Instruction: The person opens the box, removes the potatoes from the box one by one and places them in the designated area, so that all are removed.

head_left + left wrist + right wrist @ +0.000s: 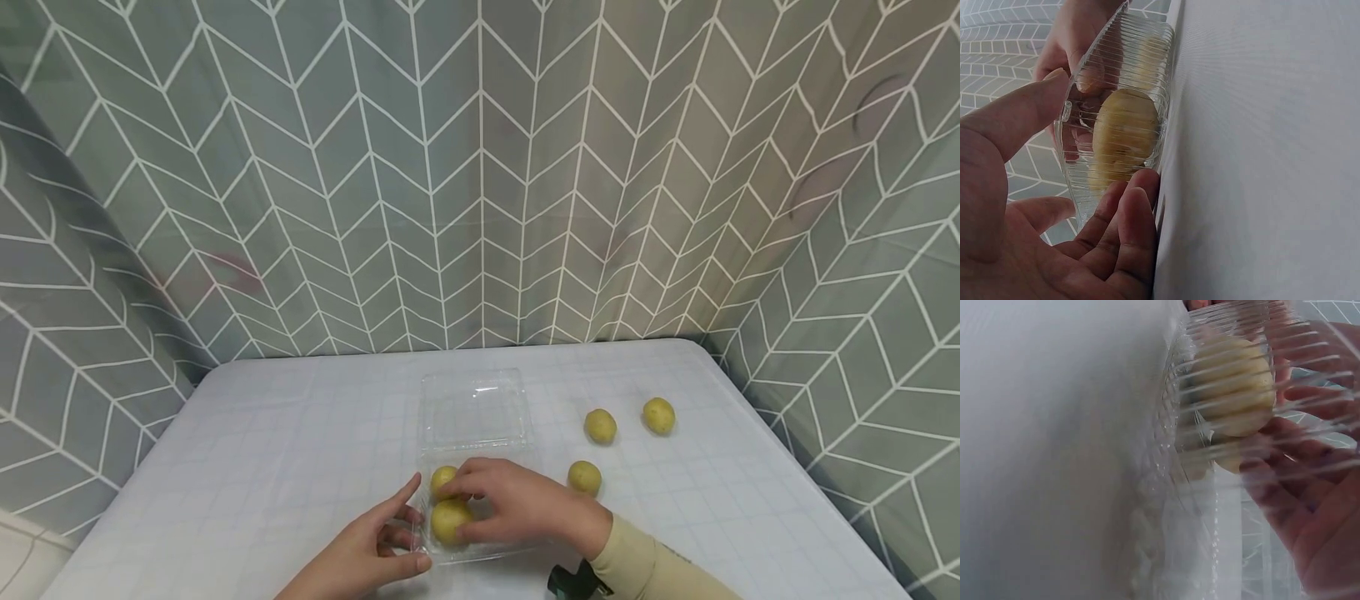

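A clear hinged plastic container lies on the table with its lid folded back. Two yellow, round potatoes are inside, a near potato and a far potato. My right hand reaches in from the right and grips the near potato between thumb and fingers, its fingertips close beside the far one. At the container's left wall my left hand rests with spread, relaxed fingers, the thumb at the near corner. Through the ribbed wall, the left wrist view shows the larger potato.
To the right of the container lie three more potatoes: one beside my right wrist, one farther back and one at the far right. A white cloth covers the table. Patterned curtains hang behind and at both sides.
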Demonstrator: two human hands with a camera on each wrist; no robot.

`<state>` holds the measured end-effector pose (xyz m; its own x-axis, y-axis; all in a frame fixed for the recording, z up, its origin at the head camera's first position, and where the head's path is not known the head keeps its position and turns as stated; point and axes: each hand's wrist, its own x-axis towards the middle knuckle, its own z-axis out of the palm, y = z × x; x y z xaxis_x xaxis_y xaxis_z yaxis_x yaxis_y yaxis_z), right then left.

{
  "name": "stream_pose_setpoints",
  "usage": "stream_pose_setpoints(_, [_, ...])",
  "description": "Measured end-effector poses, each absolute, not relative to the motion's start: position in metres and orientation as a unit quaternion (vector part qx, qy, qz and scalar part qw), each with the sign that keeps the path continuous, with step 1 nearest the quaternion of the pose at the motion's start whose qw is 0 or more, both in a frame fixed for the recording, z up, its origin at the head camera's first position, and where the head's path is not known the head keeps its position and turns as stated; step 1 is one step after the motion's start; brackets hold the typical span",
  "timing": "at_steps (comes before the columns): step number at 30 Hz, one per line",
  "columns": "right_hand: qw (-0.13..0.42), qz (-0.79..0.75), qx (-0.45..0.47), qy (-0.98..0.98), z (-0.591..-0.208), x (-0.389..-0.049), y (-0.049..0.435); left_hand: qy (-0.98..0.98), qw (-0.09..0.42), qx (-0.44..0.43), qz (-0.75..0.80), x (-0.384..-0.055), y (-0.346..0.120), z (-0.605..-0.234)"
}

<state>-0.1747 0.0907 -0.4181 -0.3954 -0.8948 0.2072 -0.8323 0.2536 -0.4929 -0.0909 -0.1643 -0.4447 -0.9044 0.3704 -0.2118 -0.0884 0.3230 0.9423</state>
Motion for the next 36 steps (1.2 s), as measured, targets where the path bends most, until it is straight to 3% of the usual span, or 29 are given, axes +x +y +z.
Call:
stream_pose_setpoints(8, [0.111, -0.259, -0.520, 0.806, -0.419, -0.172, 0.086, 0.786, 0.198, 0.092, 0.579, -0.091, -0.164, -0.445])
stream_pose_setpoints(26, [0.060, -0.129, -0.583, 0.800, -0.410, -0.176, 0.082, 0.793, 0.201, 0.078, 0.569, -0.092, -0.164, -0.444])
stream_pose_setpoints(36, [0.071, -0.109, -0.602, 0.788, -0.408, -0.177, 0.081, 0.793, 0.197, 0.092, 0.570, -0.091, -0.163, -0.442])
